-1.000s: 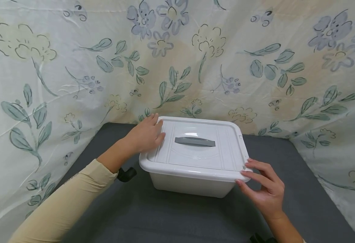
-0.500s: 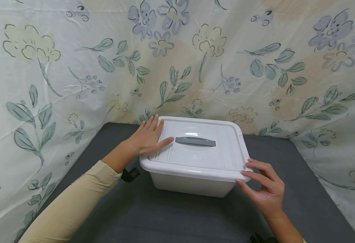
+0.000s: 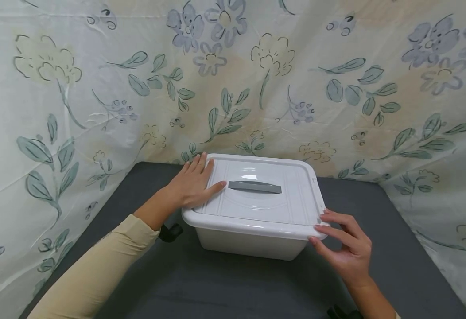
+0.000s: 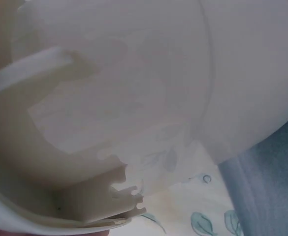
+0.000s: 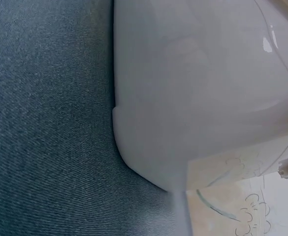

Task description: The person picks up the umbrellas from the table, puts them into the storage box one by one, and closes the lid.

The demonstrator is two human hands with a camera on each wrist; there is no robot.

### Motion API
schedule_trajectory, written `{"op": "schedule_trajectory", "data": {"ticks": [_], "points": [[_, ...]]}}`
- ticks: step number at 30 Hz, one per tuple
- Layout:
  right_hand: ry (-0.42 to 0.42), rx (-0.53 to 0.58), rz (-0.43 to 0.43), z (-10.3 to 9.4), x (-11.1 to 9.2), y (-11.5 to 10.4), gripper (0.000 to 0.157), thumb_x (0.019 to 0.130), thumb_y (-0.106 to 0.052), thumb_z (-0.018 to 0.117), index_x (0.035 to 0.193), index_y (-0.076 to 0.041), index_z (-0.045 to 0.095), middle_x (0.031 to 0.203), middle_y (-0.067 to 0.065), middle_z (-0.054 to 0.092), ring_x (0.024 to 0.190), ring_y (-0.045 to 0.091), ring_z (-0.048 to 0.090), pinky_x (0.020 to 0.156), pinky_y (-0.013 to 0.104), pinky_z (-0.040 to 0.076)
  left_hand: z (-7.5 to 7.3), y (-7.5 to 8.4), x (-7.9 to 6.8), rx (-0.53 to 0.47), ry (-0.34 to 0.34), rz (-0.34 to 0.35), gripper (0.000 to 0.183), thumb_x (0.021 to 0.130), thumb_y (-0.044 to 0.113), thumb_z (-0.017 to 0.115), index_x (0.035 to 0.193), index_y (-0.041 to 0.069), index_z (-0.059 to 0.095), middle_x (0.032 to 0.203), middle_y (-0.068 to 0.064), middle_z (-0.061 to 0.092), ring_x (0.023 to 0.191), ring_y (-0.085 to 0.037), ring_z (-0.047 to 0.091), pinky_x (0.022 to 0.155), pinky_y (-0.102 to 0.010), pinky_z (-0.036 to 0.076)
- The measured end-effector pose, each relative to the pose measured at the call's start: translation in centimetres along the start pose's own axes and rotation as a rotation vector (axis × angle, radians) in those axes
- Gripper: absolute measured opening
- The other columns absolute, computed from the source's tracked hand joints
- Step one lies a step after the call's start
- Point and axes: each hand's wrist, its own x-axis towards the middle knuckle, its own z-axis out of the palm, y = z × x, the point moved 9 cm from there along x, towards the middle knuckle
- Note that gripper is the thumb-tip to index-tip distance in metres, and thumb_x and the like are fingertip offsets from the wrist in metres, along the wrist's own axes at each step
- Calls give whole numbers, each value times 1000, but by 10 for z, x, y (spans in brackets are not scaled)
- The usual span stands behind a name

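Note:
In the head view a white storage box (image 3: 249,244) stands on the dark grey cloth, its white lid (image 3: 257,208) seated on top. The lid carries a grey handle (image 3: 254,187). My left hand (image 3: 190,184) rests on the lid's left edge, fingers spread and straight, thumb pointing toward the handle. At the front right corner my right hand (image 3: 346,243) pinches the lid's rim, with fingertips on top and the thumb lower down. The left wrist view shows the box's pale wall (image 4: 148,93) under the rim; the right wrist view shows another side wall (image 5: 183,98).
Dark grey cloth (image 3: 233,288) covers the table around the box. Behind and at both sides hangs a floral curtain (image 3: 201,110), close to the box's back. Black wrist straps show, such as the left strap (image 3: 171,233).
My left hand has flattened and spread its fingers on the lid, its thumb swinging right toward the handle. My right hand and the box stay in place.

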Motion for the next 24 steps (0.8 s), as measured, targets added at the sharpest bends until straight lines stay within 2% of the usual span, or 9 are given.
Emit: {"op": "schedule_trajectory", "data": {"ticks": [24], "points": [[38, 45, -7, -1, 5, 7, 27, 74, -5, 91, 83, 14, 76, 102, 28, 70, 108, 29, 70, 108, 32, 53, -1, -3, 7, 5, -14, -16, 92, 101, 71, 28, 165, 9, 3, 172, -16, -10, 160, -34, -7, 131, -55, 2]]}}
